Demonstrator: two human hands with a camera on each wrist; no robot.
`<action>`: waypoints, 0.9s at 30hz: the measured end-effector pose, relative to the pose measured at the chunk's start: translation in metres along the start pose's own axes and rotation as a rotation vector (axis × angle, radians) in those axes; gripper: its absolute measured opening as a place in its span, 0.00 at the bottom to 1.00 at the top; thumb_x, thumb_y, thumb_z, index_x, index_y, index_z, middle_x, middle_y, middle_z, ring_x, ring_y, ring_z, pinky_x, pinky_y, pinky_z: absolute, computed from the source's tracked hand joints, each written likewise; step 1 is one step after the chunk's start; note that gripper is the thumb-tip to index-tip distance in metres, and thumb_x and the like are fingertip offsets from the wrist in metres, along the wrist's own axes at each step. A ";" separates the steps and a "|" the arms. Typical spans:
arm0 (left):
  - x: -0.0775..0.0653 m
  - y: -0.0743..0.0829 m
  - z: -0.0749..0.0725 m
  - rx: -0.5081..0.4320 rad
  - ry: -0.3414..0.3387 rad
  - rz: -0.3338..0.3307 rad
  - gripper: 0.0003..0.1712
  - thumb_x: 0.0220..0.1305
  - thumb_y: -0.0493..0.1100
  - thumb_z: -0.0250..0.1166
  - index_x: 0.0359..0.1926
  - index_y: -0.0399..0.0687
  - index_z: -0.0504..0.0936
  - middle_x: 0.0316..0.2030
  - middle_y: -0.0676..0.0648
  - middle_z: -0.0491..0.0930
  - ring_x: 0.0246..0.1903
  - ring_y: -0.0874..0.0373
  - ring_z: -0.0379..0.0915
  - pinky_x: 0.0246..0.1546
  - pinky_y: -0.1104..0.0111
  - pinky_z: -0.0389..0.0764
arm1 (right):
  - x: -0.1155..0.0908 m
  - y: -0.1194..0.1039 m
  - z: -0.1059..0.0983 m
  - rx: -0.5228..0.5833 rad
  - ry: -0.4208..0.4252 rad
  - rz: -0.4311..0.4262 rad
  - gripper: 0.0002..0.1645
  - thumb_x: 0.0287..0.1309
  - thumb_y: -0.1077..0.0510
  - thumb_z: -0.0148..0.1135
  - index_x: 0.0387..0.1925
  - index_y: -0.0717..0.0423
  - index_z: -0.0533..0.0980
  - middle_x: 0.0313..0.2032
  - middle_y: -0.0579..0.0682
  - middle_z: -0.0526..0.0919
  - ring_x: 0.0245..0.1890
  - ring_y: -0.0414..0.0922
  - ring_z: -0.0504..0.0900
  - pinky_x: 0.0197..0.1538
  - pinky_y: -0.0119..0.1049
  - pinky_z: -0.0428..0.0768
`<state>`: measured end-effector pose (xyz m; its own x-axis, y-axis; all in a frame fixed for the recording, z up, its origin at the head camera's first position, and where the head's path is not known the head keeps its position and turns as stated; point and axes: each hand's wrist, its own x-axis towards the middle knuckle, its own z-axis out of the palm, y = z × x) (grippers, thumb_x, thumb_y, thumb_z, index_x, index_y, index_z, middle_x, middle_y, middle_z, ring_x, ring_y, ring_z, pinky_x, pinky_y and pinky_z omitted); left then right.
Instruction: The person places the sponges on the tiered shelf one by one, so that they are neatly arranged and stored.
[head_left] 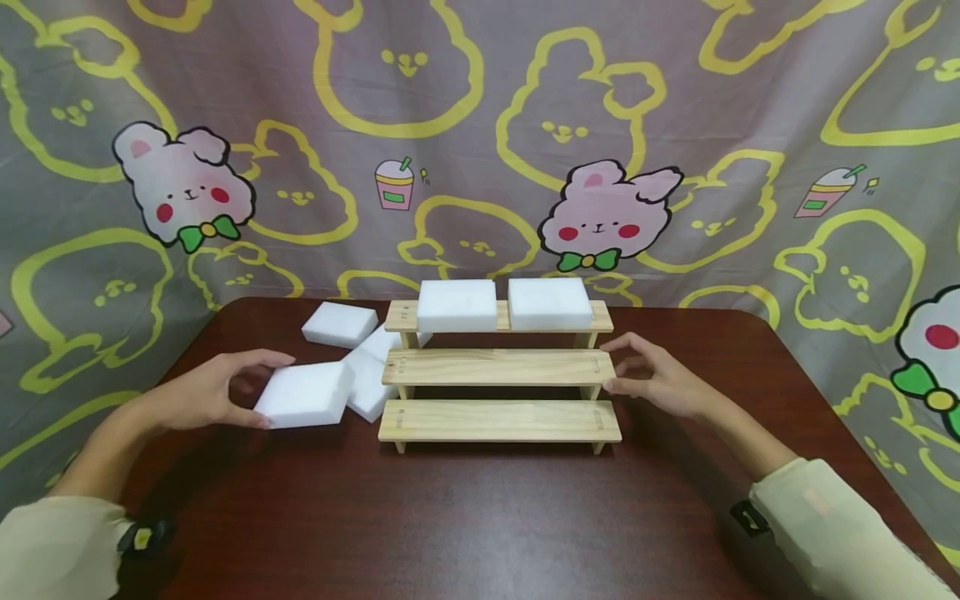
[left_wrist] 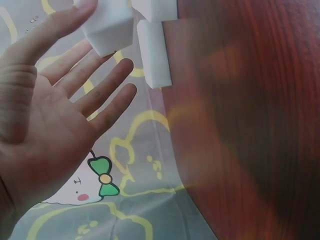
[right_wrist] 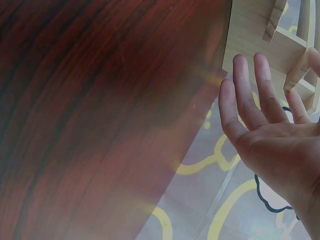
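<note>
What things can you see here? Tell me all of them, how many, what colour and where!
stand: one, pale wood, three steps, on the table
blocks: at least five (some overlap), white, two on the top step, the rest at the stand's left
table: one, dark reddish brown, under the stand
cloth: looks like one, greyish with yellow outlines, rabbits and cups, behind the table
sleeves: two, cream, on the arms
left hand: one, bare, holding a block
right hand: one, bare, holding the stand's right end
</note>
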<state>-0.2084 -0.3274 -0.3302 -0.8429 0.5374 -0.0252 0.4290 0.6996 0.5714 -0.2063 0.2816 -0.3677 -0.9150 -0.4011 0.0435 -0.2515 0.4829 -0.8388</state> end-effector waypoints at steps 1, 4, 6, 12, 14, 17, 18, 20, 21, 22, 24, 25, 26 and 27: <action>0.001 0.002 0.000 0.003 0.007 0.004 0.45 0.49 0.42 0.84 0.66 0.36 0.73 0.56 0.36 0.79 0.48 0.47 0.78 0.43 0.59 0.85 | 0.000 0.000 0.000 0.001 0.000 0.001 0.28 0.64 0.62 0.70 0.62 0.61 0.69 0.41 0.59 0.83 0.39 0.48 0.83 0.39 0.42 0.81; 0.002 0.008 0.000 0.026 0.036 0.017 0.44 0.48 0.43 0.84 0.65 0.38 0.75 0.54 0.38 0.80 0.46 0.48 0.77 0.42 0.60 0.85 | 0.000 0.000 0.000 0.003 -0.001 0.001 0.28 0.64 0.62 0.70 0.62 0.61 0.69 0.41 0.60 0.83 0.40 0.48 0.83 0.40 0.41 0.81; 0.003 0.012 0.001 0.054 0.067 0.022 0.44 0.46 0.45 0.85 0.64 0.41 0.76 0.53 0.40 0.81 0.46 0.50 0.76 0.42 0.59 0.84 | 0.000 0.000 0.000 0.005 -0.003 0.001 0.28 0.64 0.62 0.70 0.62 0.61 0.69 0.41 0.60 0.83 0.40 0.48 0.83 0.40 0.41 0.81; 0.006 0.020 0.002 0.100 0.125 0.045 0.44 0.43 0.48 0.87 0.62 0.44 0.78 0.51 0.46 0.82 0.45 0.55 0.75 0.46 0.51 0.78 | 0.001 0.000 0.000 0.000 -0.004 -0.003 0.28 0.64 0.62 0.70 0.62 0.61 0.69 0.41 0.60 0.83 0.39 0.48 0.83 0.40 0.41 0.81; 0.007 0.021 0.002 0.098 0.124 0.047 0.44 0.43 0.47 0.87 0.62 0.43 0.78 0.51 0.46 0.82 0.46 0.54 0.76 0.46 0.50 0.78 | 0.000 0.000 0.000 0.000 -0.004 -0.005 0.28 0.64 0.62 0.70 0.62 0.61 0.69 0.41 0.59 0.83 0.39 0.48 0.83 0.40 0.40 0.81; 0.008 0.023 0.003 0.089 0.121 0.047 0.44 0.44 0.46 0.86 0.63 0.41 0.77 0.51 0.43 0.82 0.47 0.50 0.76 0.46 0.50 0.79 | 0.000 0.000 0.000 0.007 -0.006 -0.007 0.28 0.64 0.63 0.70 0.62 0.61 0.69 0.41 0.60 0.83 0.40 0.48 0.83 0.40 0.41 0.81; 0.009 0.024 0.004 0.088 0.123 0.051 0.45 0.44 0.46 0.86 0.63 0.41 0.77 0.51 0.43 0.82 0.47 0.50 0.76 0.46 0.50 0.79 | 0.000 0.000 0.000 0.007 -0.006 -0.007 0.28 0.64 0.63 0.70 0.62 0.61 0.69 0.41 0.60 0.83 0.40 0.48 0.84 0.41 0.41 0.82; 0.011 0.025 0.005 0.083 0.129 0.060 0.46 0.44 0.45 0.86 0.64 0.40 0.76 0.51 0.43 0.82 0.47 0.50 0.76 0.46 0.50 0.79 | 0.000 0.000 0.000 0.007 -0.006 -0.006 0.28 0.64 0.63 0.70 0.62 0.61 0.69 0.42 0.61 0.83 0.40 0.48 0.84 0.41 0.42 0.82; 0.012 0.026 0.005 0.081 0.133 0.067 0.46 0.44 0.45 0.86 0.64 0.40 0.76 0.51 0.43 0.82 0.47 0.50 0.76 0.46 0.50 0.79 | 0.000 0.000 0.000 0.006 -0.006 -0.005 0.28 0.64 0.63 0.70 0.62 0.61 0.69 0.42 0.61 0.83 0.40 0.48 0.84 0.41 0.42 0.82; 0.013 0.027 0.005 0.080 0.137 0.072 0.46 0.44 0.45 0.86 0.65 0.40 0.76 0.51 0.43 0.82 0.47 0.50 0.76 0.46 0.50 0.79 | 0.000 0.000 0.000 0.005 -0.005 -0.004 0.28 0.64 0.63 0.70 0.62 0.62 0.69 0.42 0.61 0.83 0.40 0.48 0.84 0.41 0.42 0.82; 0.015 0.028 0.005 0.075 0.140 0.074 0.45 0.45 0.45 0.85 0.64 0.41 0.76 0.51 0.42 0.82 0.47 0.50 0.76 0.46 0.50 0.79 | 0.001 0.000 0.000 0.003 -0.005 -0.002 0.28 0.64 0.63 0.70 0.62 0.62 0.69 0.42 0.61 0.83 0.40 0.48 0.84 0.41 0.42 0.82; 0.017 0.029 0.005 0.074 0.141 0.073 0.45 0.45 0.45 0.85 0.64 0.41 0.76 0.52 0.42 0.82 0.47 0.49 0.76 0.46 0.49 0.79 | 0.001 -0.001 0.000 0.003 -0.005 -0.002 0.28 0.64 0.63 0.70 0.61 0.62 0.69 0.41 0.61 0.83 0.40 0.48 0.84 0.41 0.42 0.82; 0.018 0.030 0.005 0.078 0.141 0.071 0.44 0.46 0.45 0.85 0.64 0.42 0.76 0.52 0.42 0.82 0.47 0.49 0.76 0.47 0.48 0.79 | 0.000 -0.001 0.000 0.004 -0.005 -0.002 0.28 0.64 0.63 0.70 0.61 0.62 0.69 0.41 0.61 0.83 0.40 0.48 0.84 0.41 0.42 0.82; 0.019 0.031 0.005 0.080 0.142 0.073 0.44 0.46 0.46 0.85 0.64 0.42 0.76 0.52 0.42 0.82 0.47 0.49 0.76 0.47 0.48 0.78 | 0.000 -0.001 0.000 0.004 -0.006 -0.002 0.28 0.64 0.63 0.70 0.61 0.62 0.69 0.41 0.61 0.83 0.40 0.48 0.84 0.41 0.42 0.82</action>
<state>-0.2095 -0.2930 -0.3172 -0.8434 0.5205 0.1336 0.5107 0.6991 0.5003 -0.2064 0.2809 -0.3669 -0.9128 -0.4062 0.0417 -0.2516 0.4791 -0.8409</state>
